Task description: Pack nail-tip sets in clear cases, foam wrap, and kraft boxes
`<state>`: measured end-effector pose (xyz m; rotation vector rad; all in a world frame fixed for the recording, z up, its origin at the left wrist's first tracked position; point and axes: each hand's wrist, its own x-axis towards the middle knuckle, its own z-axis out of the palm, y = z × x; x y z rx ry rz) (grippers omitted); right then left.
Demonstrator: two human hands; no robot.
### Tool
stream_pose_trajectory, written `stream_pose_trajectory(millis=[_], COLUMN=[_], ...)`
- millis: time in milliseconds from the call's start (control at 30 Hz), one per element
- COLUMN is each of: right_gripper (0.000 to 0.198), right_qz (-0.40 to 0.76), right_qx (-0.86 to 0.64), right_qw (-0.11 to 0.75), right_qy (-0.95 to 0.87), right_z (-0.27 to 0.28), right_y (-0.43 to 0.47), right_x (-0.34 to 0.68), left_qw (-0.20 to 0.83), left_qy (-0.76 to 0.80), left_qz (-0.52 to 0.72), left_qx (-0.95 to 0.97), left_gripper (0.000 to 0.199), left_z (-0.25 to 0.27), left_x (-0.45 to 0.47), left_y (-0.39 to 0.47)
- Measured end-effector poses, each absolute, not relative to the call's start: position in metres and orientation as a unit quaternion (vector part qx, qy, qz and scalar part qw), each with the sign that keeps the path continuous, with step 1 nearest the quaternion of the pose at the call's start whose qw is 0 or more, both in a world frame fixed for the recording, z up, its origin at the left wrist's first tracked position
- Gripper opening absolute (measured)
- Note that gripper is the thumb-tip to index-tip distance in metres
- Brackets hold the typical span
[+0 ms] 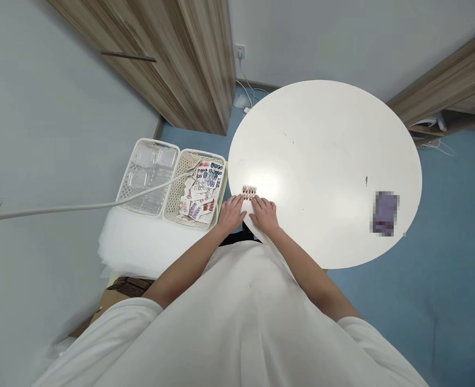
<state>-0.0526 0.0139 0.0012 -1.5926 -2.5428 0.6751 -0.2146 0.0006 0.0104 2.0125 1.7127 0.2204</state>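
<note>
A small card of press-on nails (249, 190) lies near the edge of the white round table, with two rows of brown and gold nails on it. My left hand (231, 214) rests at its lower left corner, fingertips touching the card and thumb held apart. At the lower right corner my right hand (265, 214) mirrors this, fingers stretched forward and thumb pointing inward. Neither hand is closed around the card. The fingers cover part of its lower edge.
Left of the table, a white basket (171, 207) holds many nail cards (196, 209). Beside it another basket (121, 185) contains clear plastic boxes (147, 174). A white cable (148, 191) crosses both. White sheets (136, 244) lie below. A blurred purple item (385, 212) sits on the round table (326, 129).
</note>
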Motion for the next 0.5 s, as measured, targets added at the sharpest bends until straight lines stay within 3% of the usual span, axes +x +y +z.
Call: stream_pose_trajectory(millis=[500], right_gripper=[0.056], right_qz=[0.205], right_qx=[-0.533], right_qw=[0.025], right_qy=[-0.821], right_z=[0.003], right_y=[0.021], right_x=[-0.068], left_qw=[0.245], left_qy=[0.638], left_qz=[0.088], left_qx=[0.725], left_gripper=[0.056], left_z=[0.005], left_x=[-0.221], left_y=[0.012])
